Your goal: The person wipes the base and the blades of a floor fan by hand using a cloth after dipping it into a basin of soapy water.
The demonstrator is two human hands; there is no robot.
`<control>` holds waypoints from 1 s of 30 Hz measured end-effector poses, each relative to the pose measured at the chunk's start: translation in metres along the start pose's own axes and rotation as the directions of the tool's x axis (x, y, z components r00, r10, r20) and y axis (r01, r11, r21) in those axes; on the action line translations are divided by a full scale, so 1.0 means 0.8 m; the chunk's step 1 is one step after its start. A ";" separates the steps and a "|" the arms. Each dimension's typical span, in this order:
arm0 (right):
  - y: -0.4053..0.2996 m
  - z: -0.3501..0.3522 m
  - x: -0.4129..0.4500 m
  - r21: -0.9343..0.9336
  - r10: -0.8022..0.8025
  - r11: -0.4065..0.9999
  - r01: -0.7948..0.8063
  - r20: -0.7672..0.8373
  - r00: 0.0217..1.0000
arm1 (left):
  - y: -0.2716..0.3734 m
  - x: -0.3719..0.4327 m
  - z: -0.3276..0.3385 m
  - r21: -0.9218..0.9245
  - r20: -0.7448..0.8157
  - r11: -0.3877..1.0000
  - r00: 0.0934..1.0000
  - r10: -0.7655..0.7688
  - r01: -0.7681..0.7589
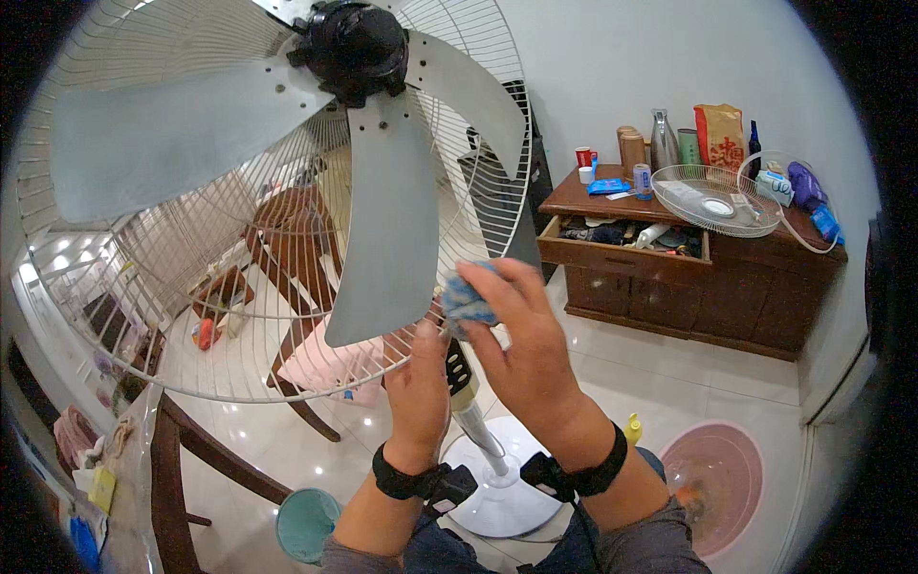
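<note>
A standing fan fills the upper left, its front cover off and its grey blades [394, 222] bare around a black hub [351, 50]. My left hand [422, 391] is at the lower rim of the white wire rear guard [251, 397], thumb in front and the fingers partly hidden behind the wires. Between the fingers of my right hand [527, 333] is a crumpled blue and white cloth [467, 298], held against the guard's lower right edge. Below my hands, the fan's pole [482, 434] runs down to a round white base [502, 502].
A pink basin [749, 466] of water stands at right, beside a yellow bottle [632, 429]. Left of the base is a green bin [308, 527]; wooden chairs [215, 452] stand nearby. The detached wire cover [717, 226] lies on a cabinet [753, 294] with an open drawer [624, 255].
</note>
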State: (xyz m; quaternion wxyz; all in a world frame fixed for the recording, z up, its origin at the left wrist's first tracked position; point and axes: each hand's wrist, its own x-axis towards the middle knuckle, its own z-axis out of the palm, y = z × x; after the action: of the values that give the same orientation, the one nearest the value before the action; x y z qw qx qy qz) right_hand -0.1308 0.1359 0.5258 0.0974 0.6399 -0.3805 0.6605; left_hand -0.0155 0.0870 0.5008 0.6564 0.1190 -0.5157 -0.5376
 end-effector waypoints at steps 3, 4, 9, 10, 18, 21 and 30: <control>-0.007 0.003 0.009 0.043 0.137 0.990 -0.135 -0.051 0.989 | 0.005 -0.004 0.005 -0.003 -0.042 1.000 0.999 -0.021 0.021; 0.000 0.002 0.011 -0.003 0.034 0.999 -0.034 -0.083 0.996 | 0.011 -0.006 0.012 -0.024 -0.051 0.999 0.998 -0.027 0.026; -0.006 -0.005 0.035 -0.114 0.014 0.993 -0.001 0.116 0.993 | 0.012 -0.008 0.005 -0.072 -0.050 0.994 0.995 -0.085 0.081; -0.007 -0.003 0.040 -0.160 0.004 0.987 0.022 0.162 0.987 | 0.012 -0.008 0.005 -0.090 -0.058 0.993 0.995 -0.082 0.077; -0.004 0.020 0.076 -0.467 0.155 0.884 0.016 0.326 0.933 | -0.002 -0.002 -0.017 0.333 0.031 0.943 0.999 0.017 -0.026; 0.000 0.021 0.084 -0.494 0.239 0.869 -0.031 0.364 0.900 | 0.004 -0.005 -0.002 0.229 0.066 0.973 0.998 0.007 -0.022; -0.022 0.017 0.103 -0.645 0.552 0.742 -0.182 0.435 0.711 | -0.003 -0.007 -0.015 0.277 0.031 0.961 1.000 -0.001 -0.007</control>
State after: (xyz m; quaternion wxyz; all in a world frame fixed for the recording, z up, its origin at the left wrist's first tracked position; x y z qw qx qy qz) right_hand -0.1224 0.1101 0.6069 0.0131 0.6634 -0.6914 0.2859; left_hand -0.0068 0.0861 0.4910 0.6260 0.2005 -0.5963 -0.4609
